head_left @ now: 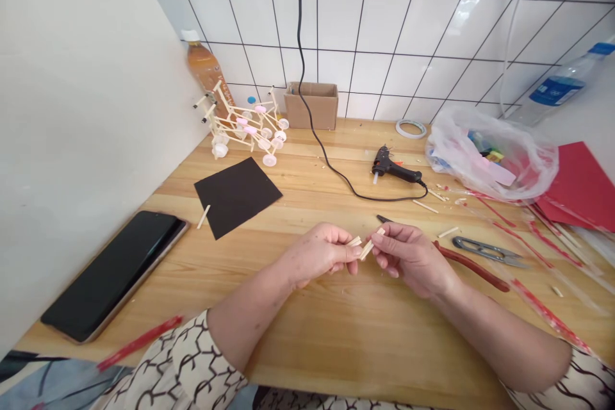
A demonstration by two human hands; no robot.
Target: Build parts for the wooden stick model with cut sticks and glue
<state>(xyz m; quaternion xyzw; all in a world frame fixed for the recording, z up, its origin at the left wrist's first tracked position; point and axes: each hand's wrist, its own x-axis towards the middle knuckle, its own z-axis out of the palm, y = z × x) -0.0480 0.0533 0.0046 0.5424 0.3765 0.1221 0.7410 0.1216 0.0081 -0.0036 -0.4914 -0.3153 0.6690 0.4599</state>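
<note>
Pinching short wooden sticks: left hand clamped on some, right hand clamped on others, a fingertip grip presumably because they're so small; exact count unclear. Beyond right hand: one glue gun, probably parked within reach. Right of right hand: one pair of pliers, one snips. Left of left hand: one phone, one black card.

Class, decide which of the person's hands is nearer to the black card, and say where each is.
Left. The left hand is below and right of the black card in the view; the right hand lies farther to its right.
</note>
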